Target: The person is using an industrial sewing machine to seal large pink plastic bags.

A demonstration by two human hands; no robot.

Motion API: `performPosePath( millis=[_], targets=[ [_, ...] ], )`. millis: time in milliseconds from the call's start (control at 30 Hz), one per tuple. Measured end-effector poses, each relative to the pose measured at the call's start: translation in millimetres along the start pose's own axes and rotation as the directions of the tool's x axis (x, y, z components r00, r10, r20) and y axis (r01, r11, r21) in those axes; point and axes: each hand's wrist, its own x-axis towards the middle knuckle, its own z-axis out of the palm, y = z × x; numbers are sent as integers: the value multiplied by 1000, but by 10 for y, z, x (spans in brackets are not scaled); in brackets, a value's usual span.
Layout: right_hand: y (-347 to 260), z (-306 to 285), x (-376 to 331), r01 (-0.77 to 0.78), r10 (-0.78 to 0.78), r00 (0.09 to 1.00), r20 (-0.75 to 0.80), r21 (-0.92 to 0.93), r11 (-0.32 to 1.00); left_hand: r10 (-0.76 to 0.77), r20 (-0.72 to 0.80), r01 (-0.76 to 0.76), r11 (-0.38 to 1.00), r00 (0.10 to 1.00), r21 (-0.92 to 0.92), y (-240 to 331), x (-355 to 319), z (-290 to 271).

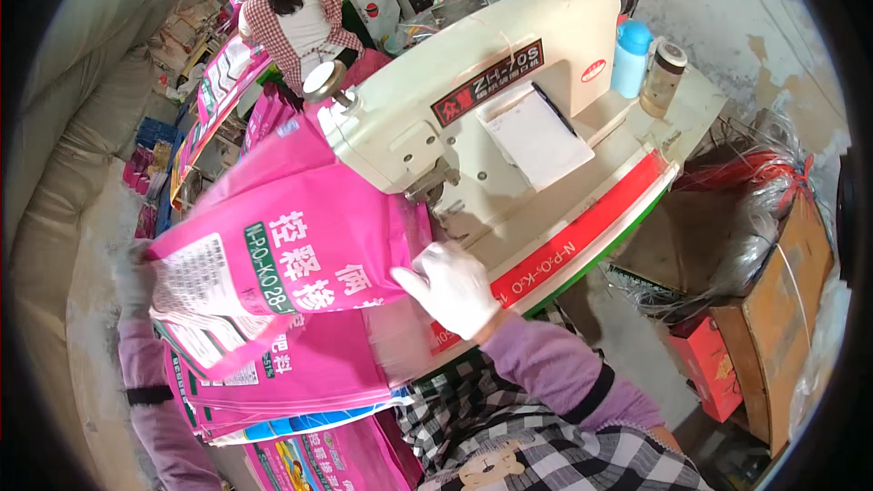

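A pink printed woven sack (318, 227) stretches from the left to the needle area of a cream industrial sewing machine (391, 141). My left hand (136, 277), in a pale glove and blurred, is closed on the sack's left edge. Near the needle, my right hand (452, 291) in a white glove rests at the sack's right edge, thumb and fingers apart. The sack's near flap is smeared by motion. Beneath it lies a stack of similar pink sacks (336, 373), close to my lap.
A notepad with a pen (536, 141), a blue bottle (630, 59) and a lidded jar (664, 80) stand on the machine. At right are a cardboard box (773, 309), plastic strands (755, 182) and a red box (707, 366). Another person (305, 23) sits at the back left.
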Motion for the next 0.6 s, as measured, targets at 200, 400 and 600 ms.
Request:
performPosePath(
  millis=[200,400,600],
  targets=[
    [166,50,307,-341,320,934,162,123,932,536,-356,-316,796,766,517,768,-1133,97],
    [-215,-507,-338,442,-356,890,-285,351,826,-26,-154,103,851,988,515,-62,-2077,1305],
    [123,-331,-842,386,-469,880,80,456,802,238,-116,-254,955,964,-154,1500,-996,1143]
  ],
)
